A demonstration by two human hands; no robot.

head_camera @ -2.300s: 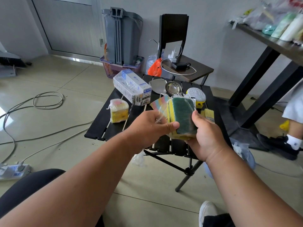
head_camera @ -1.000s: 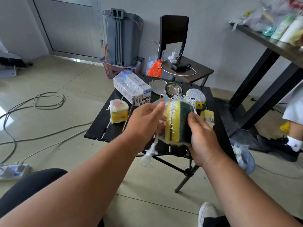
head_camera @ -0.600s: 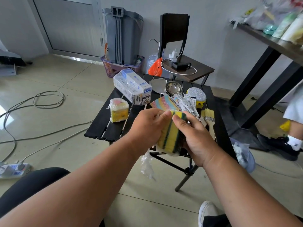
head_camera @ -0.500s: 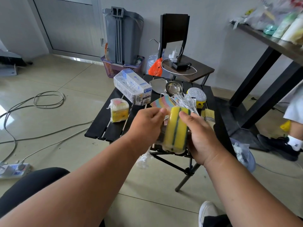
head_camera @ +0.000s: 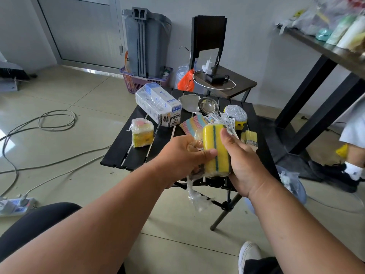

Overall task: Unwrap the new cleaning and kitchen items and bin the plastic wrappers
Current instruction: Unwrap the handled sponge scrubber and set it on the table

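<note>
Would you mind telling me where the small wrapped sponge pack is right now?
In the head view, the small wrapped sponge pack sits on the black table's left side, just in front of the white box.

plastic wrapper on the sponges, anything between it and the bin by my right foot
Nothing visible blocks it. The left hand grips the plastic wrapper, which hangs loose below the sponge pack held in the right hand. The blue bin sits on the floor right of the folding table, partly hidden behind the right forearm.
</note>
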